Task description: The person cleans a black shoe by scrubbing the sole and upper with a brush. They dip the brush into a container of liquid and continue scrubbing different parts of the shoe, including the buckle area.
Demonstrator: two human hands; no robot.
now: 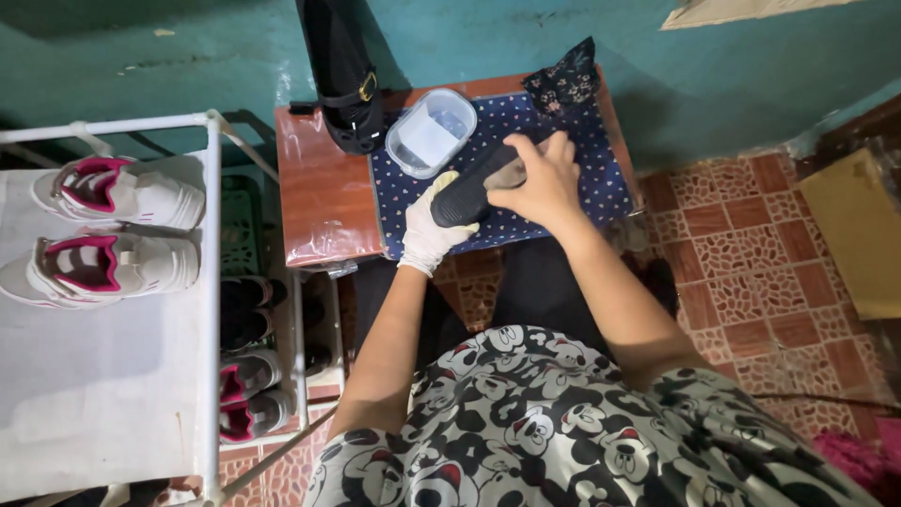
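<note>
Black shoe [472, 185] sits over the blue cloth [601, 188] on the small table [319, 188], gripped by the gloved left hand [430, 227]; the bare right hand [540, 178] presses a rag [508, 175] against it, fingers closed.

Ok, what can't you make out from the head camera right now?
- Black shoe: its far end is hidden under the right hand.
- Whatever the right hand presses on the shoe: mostly covered by the fingers.
- Gloved left hand: fingers hidden beneath the shoe.
- Plastic container: contents too pale to tell.
- Second black shoe: top cut off by the upper edge.
</note>
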